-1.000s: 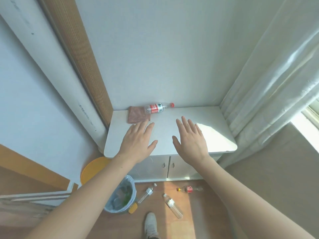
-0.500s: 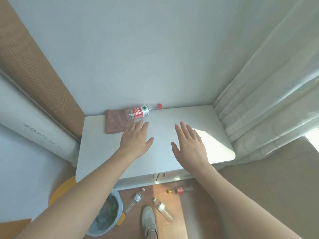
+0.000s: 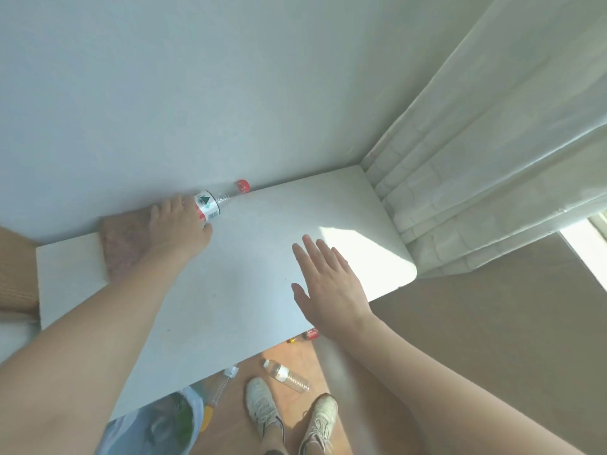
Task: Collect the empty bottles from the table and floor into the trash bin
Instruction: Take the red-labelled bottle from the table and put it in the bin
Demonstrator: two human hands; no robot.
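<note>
We see left hand laid over bottle at back of surface, by wall; fingers curled on it, grip closure unclear. Right hand spread flat, empty, over surface. Two bottles on floor, bin at lower left.

a pink cloth lies by the wall. white curtains hang at the right. two sneakers stand on the wooden floor.
</note>
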